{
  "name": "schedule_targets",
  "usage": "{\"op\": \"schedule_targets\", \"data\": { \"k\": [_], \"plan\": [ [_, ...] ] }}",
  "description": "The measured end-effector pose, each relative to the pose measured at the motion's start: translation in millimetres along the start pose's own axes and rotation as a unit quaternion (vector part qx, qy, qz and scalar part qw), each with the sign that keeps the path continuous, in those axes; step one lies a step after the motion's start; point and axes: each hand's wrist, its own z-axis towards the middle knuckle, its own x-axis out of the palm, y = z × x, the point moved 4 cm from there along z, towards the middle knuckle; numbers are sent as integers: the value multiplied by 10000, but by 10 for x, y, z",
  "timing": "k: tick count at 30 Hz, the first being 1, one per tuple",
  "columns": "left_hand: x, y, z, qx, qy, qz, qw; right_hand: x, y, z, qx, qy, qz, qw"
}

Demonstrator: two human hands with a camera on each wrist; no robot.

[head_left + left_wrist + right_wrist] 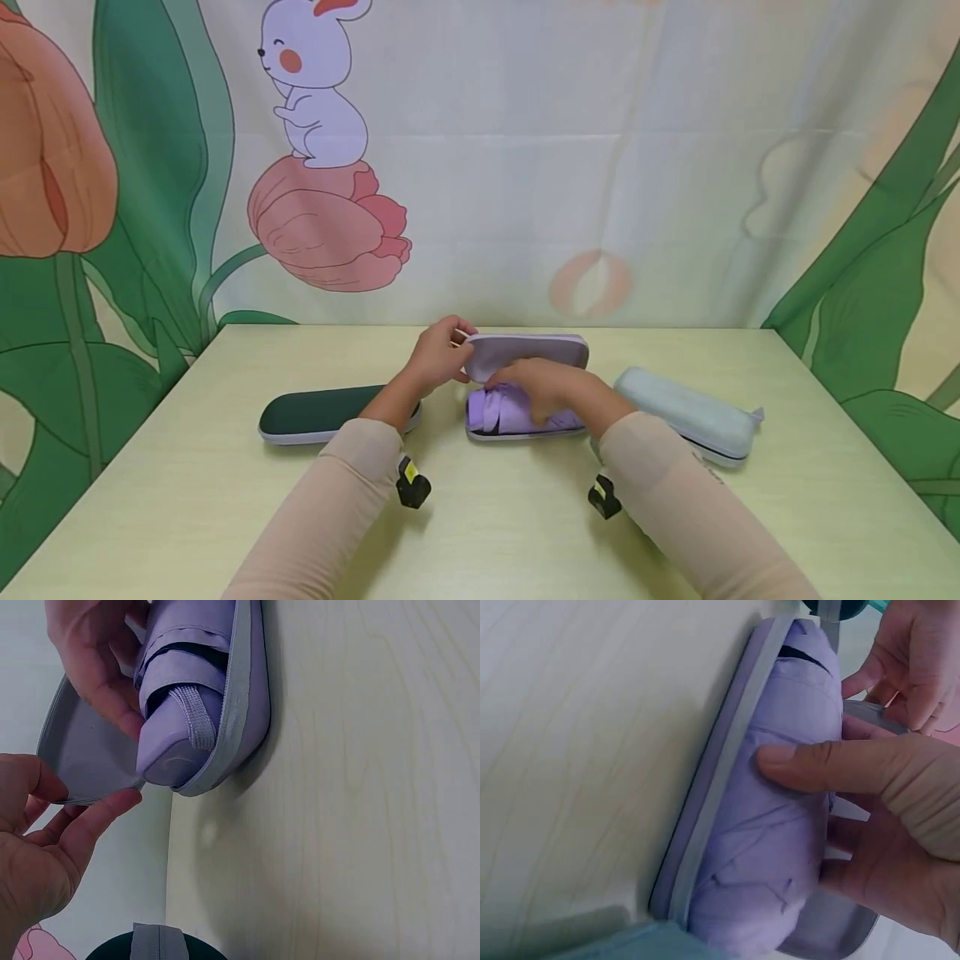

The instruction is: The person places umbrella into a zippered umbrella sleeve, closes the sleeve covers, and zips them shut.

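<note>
A lilac zip case lies unzipped in the middle of the table, its grey-lined lid raised at the back. Inside it is a folded purple umbrella, with a woven wrist strap at its handle end. My left hand pinches the left end of the lid between thumb and fingers. Over the umbrella, my right hand grips its body. In the right wrist view the thumb presses on the near side of the fabric while the fingers reach round the far side.
To the left lies a dark green case with a pale edge, partly behind the left forearm. A light blue case with a small tab lies at the right, partly behind the right sleeve. A printed curtain hangs behind the table.
</note>
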Motion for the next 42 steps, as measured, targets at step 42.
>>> {"op": "schedule_targets", "data": {
  "k": [42],
  "plan": [
    [-44, 95, -145, 99, 77, -478, 9988, -169, -815, -639, 2440, -1284, 4978, 8223]
  ]
}}
